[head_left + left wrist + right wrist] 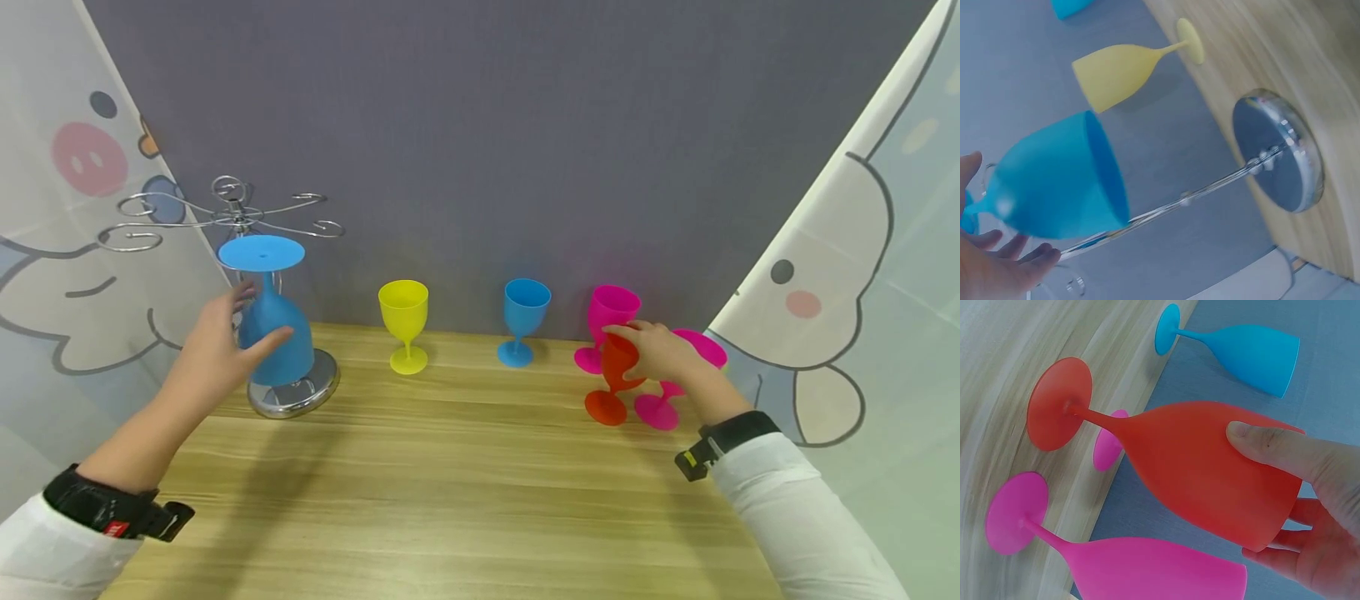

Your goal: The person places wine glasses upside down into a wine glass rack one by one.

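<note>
An upside-down blue goblet (277, 333) is at the metal stemware rack (238, 215), its foot level with the wire arms. My left hand (217, 346) is beside this goblet, fingers loosely spread and thumb apart from them. In the left wrist view the fingertips (1038, 259) lie next to the bowl, not curled round it. At the right, my right hand (656, 354) grips a red goblet (617, 367) by the upper bowl. Its thumb presses one side, and the other fingers are at the far side near the rim. The red goblet stands upright, foot down at the wooden table.
A yellow goblet (405, 308) and another blue goblet (525, 307) stand upright along the grey back panel (480, 150). Two pink goblets, one behind (611, 307) and one right (658, 412), stand close to the red one. The rack's round base (326, 379) rests on the wooden table (450, 492).
</note>
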